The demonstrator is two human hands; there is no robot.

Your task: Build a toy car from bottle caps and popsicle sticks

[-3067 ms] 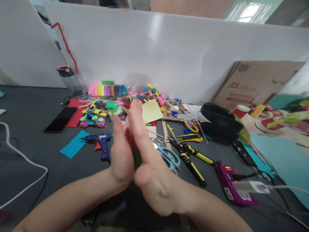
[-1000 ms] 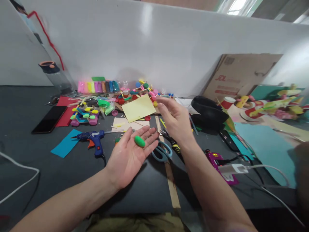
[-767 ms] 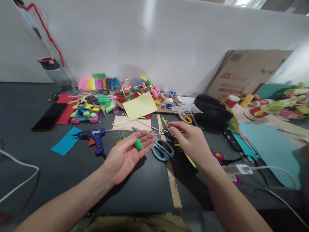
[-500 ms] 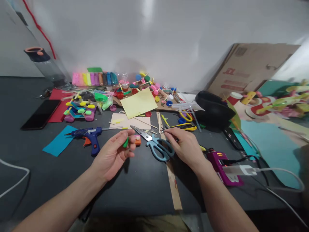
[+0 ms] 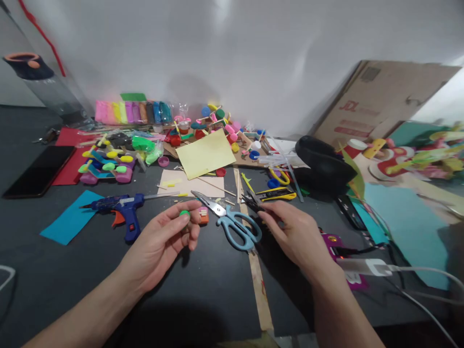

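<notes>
Between the thumb and fingers of my left hand point(image 5: 168, 234) is a small round green piece point(image 5: 184, 212), perhaps a cap or clay; its exact kind is unclear. My right hand point(image 5: 290, 224) is closed on a dark, thin, pointed tool point(image 5: 253, 200), whose rear part the fingers hide. Light-blue-handled scissors point(image 5: 239, 229) lie between my hands, blades slightly apart and pointing up-left. Just beyond my left fingertips sits a small orange and pink block point(image 5: 203, 216). A yellow utility knife point(image 5: 279, 194) lies just past my right hand.
A blue glue gun point(image 5: 126, 210) lies at left beside blue paper point(image 5: 68, 224) and a phone point(image 5: 39, 169). Colourful clay packs point(image 5: 134, 112) and craft models line the wall. A purple power block point(image 5: 357, 280) with cables stands right. A wooden strip point(image 5: 259, 290) runs toward the front edge.
My right hand has drawn the dark tool up and slightly right, so more of it shows. My left hand has turned the green piece and moved slightly left. The view has shifted a little.
</notes>
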